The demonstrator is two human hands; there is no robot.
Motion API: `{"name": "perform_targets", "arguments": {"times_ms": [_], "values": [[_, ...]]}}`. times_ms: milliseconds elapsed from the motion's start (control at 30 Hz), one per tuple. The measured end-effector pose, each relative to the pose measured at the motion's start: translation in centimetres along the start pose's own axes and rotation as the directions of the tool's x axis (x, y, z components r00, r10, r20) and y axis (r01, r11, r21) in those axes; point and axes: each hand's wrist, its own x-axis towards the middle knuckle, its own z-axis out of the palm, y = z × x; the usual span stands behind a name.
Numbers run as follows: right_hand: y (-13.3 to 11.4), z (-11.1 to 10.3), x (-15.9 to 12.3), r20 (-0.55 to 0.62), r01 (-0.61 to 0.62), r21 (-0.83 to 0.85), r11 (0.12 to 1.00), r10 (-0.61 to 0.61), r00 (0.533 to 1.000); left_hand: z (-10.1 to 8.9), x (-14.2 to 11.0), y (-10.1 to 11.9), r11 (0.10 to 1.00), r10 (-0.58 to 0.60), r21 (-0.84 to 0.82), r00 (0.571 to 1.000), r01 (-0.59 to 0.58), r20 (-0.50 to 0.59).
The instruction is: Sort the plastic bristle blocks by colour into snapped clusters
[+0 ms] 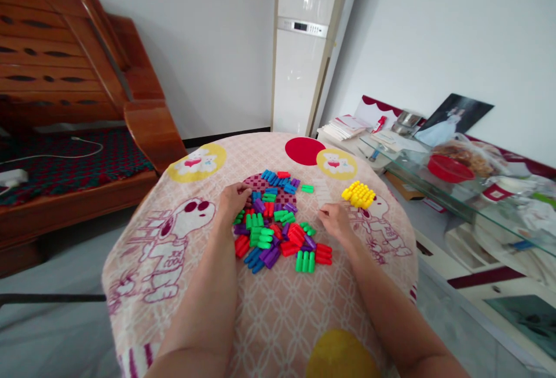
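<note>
A loose pile of small ribbed plastic pieces (263, 236) in red, green, blue and purple lies mid-table. My left hand (234, 198) is at the pile's left edge, its fingers curled together; what they hold, if anything, is hidden. To the right of the pile, my right hand (334, 219) rests low over the cloth with closed fingers, and I cannot make out anything in them. Just beyond its fingertips lies a pale whitish strip (322, 191). Yellow pieces (358, 194) sit grouped tightly together farther right. One green piece (307, 189) lies apart near the strip.
A patterned cloth (269, 331) covers the round table. To the right stands a glass-topped cabinet (417, 178) with papers, a red bowl (450, 168) and plastic bags. A wooden bench (61, 77) is at the left, and a tall white appliance (302, 71) stands behind.
</note>
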Motion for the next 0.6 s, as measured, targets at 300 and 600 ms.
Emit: {"name": "perform_targets", "arguments": {"times_ms": [300, 600], "values": [[0.3, 2.2, -0.5, -0.096, -0.012, 0.054, 0.998, 0.017, 0.995, -2.1, -0.3, 0.7, 0.993, 0.11, 0.047, 0.988, -0.106, -0.111], [3.3, 3.4, 1.6, -0.377, 0.112, 0.239, 0.964, -0.014, 0.926, 2.5, -3.5, 4.3, 0.911, 0.381, 0.122, 0.917, -0.394, 0.114]]}}
